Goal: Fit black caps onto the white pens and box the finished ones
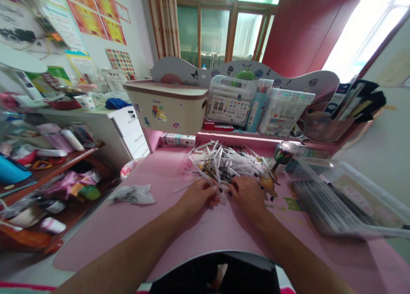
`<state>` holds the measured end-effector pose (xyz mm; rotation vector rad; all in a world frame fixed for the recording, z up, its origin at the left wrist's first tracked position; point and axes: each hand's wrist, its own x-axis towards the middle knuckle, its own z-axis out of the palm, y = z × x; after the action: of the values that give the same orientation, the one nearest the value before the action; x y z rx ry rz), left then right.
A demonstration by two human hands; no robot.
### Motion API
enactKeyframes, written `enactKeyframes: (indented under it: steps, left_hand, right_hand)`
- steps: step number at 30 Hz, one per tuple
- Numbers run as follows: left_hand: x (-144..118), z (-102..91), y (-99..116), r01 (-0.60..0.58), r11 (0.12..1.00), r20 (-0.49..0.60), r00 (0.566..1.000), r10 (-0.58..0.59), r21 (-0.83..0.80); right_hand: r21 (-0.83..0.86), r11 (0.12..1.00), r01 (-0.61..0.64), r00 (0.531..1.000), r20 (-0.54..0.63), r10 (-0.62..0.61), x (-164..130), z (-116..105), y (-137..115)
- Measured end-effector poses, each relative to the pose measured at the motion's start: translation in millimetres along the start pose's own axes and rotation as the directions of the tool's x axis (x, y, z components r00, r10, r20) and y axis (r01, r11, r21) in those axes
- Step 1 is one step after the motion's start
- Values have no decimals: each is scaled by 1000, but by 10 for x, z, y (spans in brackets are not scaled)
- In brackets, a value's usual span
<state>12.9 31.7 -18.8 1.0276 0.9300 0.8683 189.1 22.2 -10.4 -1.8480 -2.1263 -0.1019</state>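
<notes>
My left hand (pixel 199 196) is closed at the near side of a loose pile of thin white tubes (pixel 229 159), some with black tips or dark rods among them. A slim white tube (pixel 209 181) shows at its thumb and fingers. Just to the right, my right hand (pixel 248 196) has its fingers bent together, pinching at a small dark-tipped piece that is too small to make out. The fingertips of both hands nearly meet. Right of the pile, a clear plastic case (pixel 333 200) stands open with a row of dark sticks in it.
A crumpled white tissue (pixel 136 194) lies on the pink desk (pixel 128 238). Behind the pile, the shelf carries a beige lidded bin (pixel 166 108), a marker case (pixel 229 101) and a pen holder (pixel 336 125). A drink can (pixel 284 155) stands right of the pile.
</notes>
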Motion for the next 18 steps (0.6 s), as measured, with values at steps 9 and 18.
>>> enactKeyframes:
  steps: [9, 18]
  left_hand:
    - [16, -1, -3, 39, 999, -6, 999, -39, -37]
    - [13, -16, 176, 115, 941, -114, 981, -158, -319]
  right_hand:
    - [185, 982, -44, 993, -104, 64, 17, 32, 61]
    - [872, 486, 58, 961, -181, 209, -44, -74, 62]
